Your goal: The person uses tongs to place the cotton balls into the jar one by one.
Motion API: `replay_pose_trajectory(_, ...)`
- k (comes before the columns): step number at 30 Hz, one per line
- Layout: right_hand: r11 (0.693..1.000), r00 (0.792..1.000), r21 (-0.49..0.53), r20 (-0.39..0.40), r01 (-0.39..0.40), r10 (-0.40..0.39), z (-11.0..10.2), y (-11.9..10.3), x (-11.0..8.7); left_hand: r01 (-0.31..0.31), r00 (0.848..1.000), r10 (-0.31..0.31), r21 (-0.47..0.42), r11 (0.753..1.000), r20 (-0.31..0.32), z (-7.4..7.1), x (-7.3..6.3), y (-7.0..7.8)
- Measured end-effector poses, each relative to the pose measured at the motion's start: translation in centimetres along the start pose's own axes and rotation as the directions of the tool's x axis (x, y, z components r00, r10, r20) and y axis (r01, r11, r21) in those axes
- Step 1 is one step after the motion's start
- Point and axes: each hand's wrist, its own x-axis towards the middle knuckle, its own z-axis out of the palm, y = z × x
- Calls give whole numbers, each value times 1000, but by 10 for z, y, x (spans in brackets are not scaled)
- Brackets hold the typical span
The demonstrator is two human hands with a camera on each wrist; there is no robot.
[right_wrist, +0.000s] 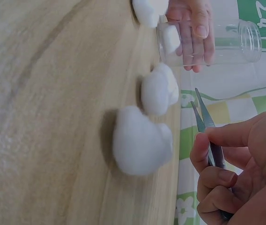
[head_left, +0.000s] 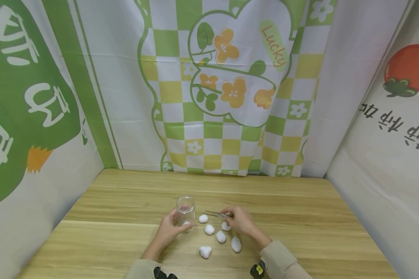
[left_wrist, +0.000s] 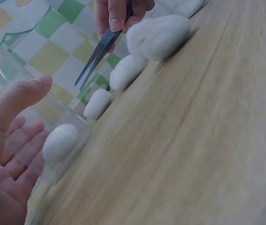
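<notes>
A clear glass jar (head_left: 185, 205) stands upright on the table, and my left hand (head_left: 168, 230) holds it around its side, thumb in front. One cotton ball (left_wrist: 60, 144) lies at the jar's bottom. My right hand (head_left: 241, 221) pinches metal tweezers (head_left: 214, 213) just above the table, to the right of the jar. In the right wrist view the tweezer tips stand apart with nothing between them. Several loose cotton balls (head_left: 209, 229) lie between and in front of the hands; another cotton ball (head_left: 225, 226) is partly hidden beneath the right hand.
The wooden table (head_left: 125, 201) carries all of this. Behind it hangs a green and yellow checkered curtain (head_left: 230, 147). Printed cloths hang along the left and right sides. The nearest loose cotton ball (head_left: 205, 252) lies toward the table's front.
</notes>
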Motion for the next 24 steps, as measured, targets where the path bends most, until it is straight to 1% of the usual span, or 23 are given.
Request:
replay_pose_trajectory(8, 999, 999, -5, 17, -34, 34, -1, 0, 1, 7, 1000, -7, -3, 1000, 3, -1, -1, 4)
replay_pose_trajectory(13, 999, 999, -33, 44, -31, 33, -2, -2, 2, 9, 1000, -9, 11, 1000, 5, -1, 1, 2)
replay_pose_trajectory(19, 996, 992, -38, 96, -77, 80, -1, -5, 4, 12, 1000, -12, -5, 1000, 11, -1, 0, 0)
replay_pose_trajectory(24, 993, 985, -40, 125, -112, 116, 0, -7, 5, -2, 1000, 3, -12, 1000, 16, 0, 1, -1)
